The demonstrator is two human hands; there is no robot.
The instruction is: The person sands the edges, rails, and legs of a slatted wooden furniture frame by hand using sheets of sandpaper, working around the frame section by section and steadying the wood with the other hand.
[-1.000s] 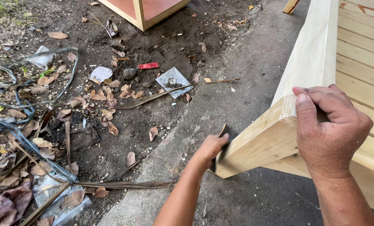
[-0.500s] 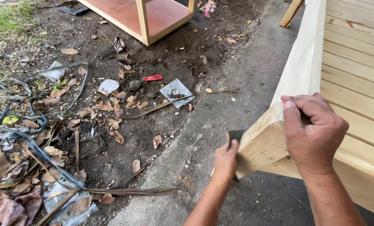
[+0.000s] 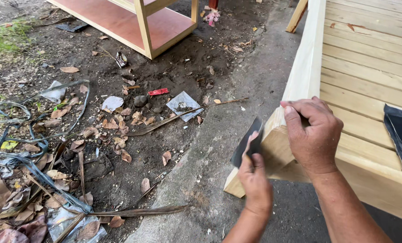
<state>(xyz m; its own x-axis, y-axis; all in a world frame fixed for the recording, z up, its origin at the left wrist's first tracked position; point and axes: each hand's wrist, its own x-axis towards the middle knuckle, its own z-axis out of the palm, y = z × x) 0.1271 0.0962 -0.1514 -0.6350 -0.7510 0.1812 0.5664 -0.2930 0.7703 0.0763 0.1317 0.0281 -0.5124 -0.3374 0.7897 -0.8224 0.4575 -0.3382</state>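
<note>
Item: dark sandpaper sheet [image 3: 247,141], thin, flexible, matte, slightly curled. My left hand [image 3: 255,177] is closed around it, thumb and fingers pinching its lower edge, pressing it flat against the corner end of the pale wooden frame [image 3: 302,72].

Item: frame, smooth unfinished softwood, square-edged, with slatted top boards. My right hand [image 3: 312,135] is clamped over its corner rail, fingers curled on top, just beside the sandpaper.

Item: second dark sheet [image 3: 401,135], lying on the slats to my right.

Surroundings: rough concrete strip [image 3: 219,135], soil with dry leaves.
</note>
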